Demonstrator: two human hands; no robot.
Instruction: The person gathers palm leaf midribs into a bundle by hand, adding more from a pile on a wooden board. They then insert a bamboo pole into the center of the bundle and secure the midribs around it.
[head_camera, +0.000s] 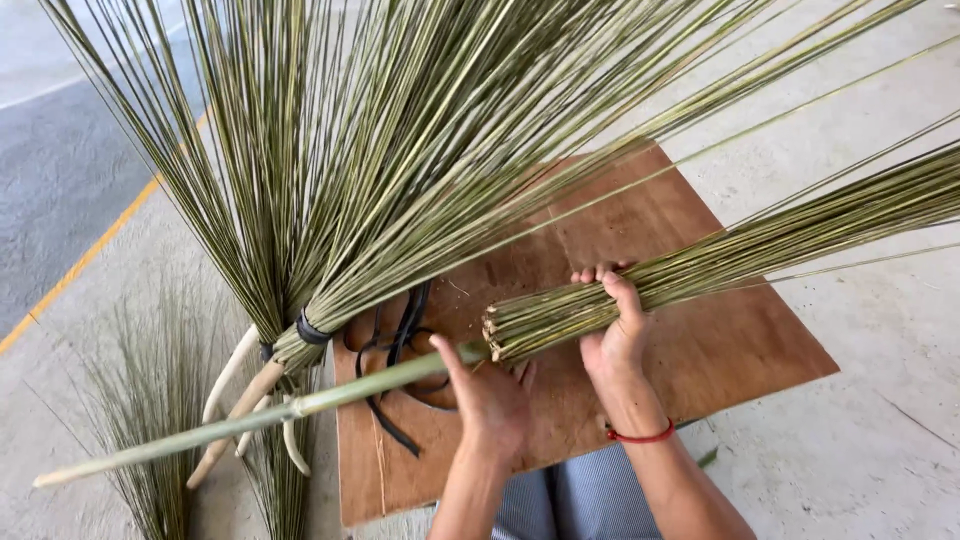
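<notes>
My right hand (615, 335) is wrapped around a thick bundle of green-yellow palm ribs (760, 245) near its cut butt end, which lies across a brown wooden board (720, 340). A red band circles that wrist. My left hand (488, 395) grips a long pale green stick (250, 420) right where its tip meets the butt of the bundle; the stick runs down to the lower left.
Finished brooms (330, 180) with black bindings and pale handles fan out at upper left. Black rubber straps (395, 350) lie on the board under the stick. Loose ribs (150, 400) stand at lower left. Around is concrete floor (860, 440); a road with a yellow line (80, 265) lies left.
</notes>
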